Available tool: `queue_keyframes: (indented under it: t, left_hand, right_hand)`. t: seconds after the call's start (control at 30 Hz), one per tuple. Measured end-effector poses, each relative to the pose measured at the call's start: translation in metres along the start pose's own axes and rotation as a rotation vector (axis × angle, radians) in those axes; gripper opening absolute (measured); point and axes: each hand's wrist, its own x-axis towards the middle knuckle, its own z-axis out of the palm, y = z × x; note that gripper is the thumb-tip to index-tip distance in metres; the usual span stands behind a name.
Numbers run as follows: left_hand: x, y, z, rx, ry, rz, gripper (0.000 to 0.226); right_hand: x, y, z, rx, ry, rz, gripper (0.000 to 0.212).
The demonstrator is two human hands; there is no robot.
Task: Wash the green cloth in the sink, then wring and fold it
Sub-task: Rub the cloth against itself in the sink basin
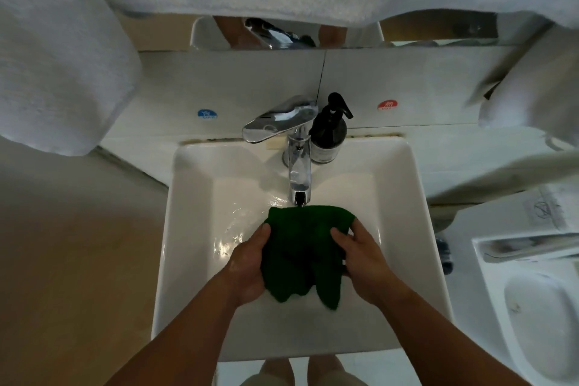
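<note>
White sink (188, 276) is filling the view as the left hand (247, 269) and right hand (363, 263) are gripping the cloth (300, 254) by its sides, holding it inside under the tap (299, 178). Water (232, 229) is apparently running; lifted nearer the tap, the cloth is risking spraying it over the sink's edge.

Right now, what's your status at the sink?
Left hand and right hand grip green cloth. Cloth held under faucet, over sink. Soap bottle behind, clear.
</note>
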Motion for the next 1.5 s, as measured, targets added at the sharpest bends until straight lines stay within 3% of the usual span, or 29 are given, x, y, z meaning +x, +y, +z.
queue_keyframes:
  t: [0.1, 0.17, 0.3, 0.43, 0.5, 0.67, 0.73, 0.83, 1.0, 1.17, 1.33, 1.5]
  left_hand:
    - [-0.001, -0.002, 0.002, 0.1, -0.032, -0.013, 0.034]
    - [-0.001, -0.004, 0.007, 0.101, 0.031, 0.024, 0.031]
    - [-0.002, -0.007, 0.04, 0.166, 0.194, 0.165, 0.03]
    - [0.008, -0.004, 0.053, 0.157, 0.374, 0.229, 0.034]
    - [0.008, -0.002, 0.054, 0.121, 0.377, 0.25, 0.034]
    - [0.0, -0.016, 0.071, 0.177, 0.318, 0.344, 0.03]
    - [0.01, -0.013, 0.065, 0.194, 0.376, 0.377, 0.032]
    - [0.023, 0.003, 0.055, 0.208, 0.452, 0.32, 0.036]
    - [0.011, -0.026, 0.068, 0.219, 0.416, 0.308, 0.04]
    - [0.029, -0.008, 0.052, 0.308, 0.501, 0.31, 0.043]
    - [0.014, -0.033, 0.065, 0.207, 0.41, 0.321, 0.039]
    - [0.03, -0.008, 0.041, 0.15, 0.404, 0.326, 0.047]
  right_hand:
    - [0.014, 0.002, -0.003, -0.379, 0.075, -0.14, 0.026]
    - [0.015, 0.006, 0.003, -0.579, 0.129, -0.243, 0.025]
    - [-0.005, 0.037, 0.047, -0.689, 0.158, -0.348, 0.016]
    - [-0.005, 0.049, 0.066, -0.604, 0.171, -0.343, 0.021]
    - [0.001, 0.042, 0.063, -0.513, 0.133, -0.306, 0.027]
    - [0.027, 0.02, 0.051, -0.41, 0.326, -0.265, 0.042]
    - [0.021, 0.024, 0.056, -0.396, 0.297, -0.277, 0.042]
    - [0.003, 0.039, 0.072, -0.447, 0.216, -0.345, 0.037]
    - [0.039, 0.029, 0.06, -0.395, 0.332, -0.296, 0.052]
    - [0.016, 0.049, 0.077, -0.426, 0.229, -0.322, 0.041]
    - [0.037, 0.033, 0.062, -0.348, 0.3, -0.276, 0.05]
    - [0.009, 0.036, 0.074, -0.313, 0.072, -0.219, 0.039]
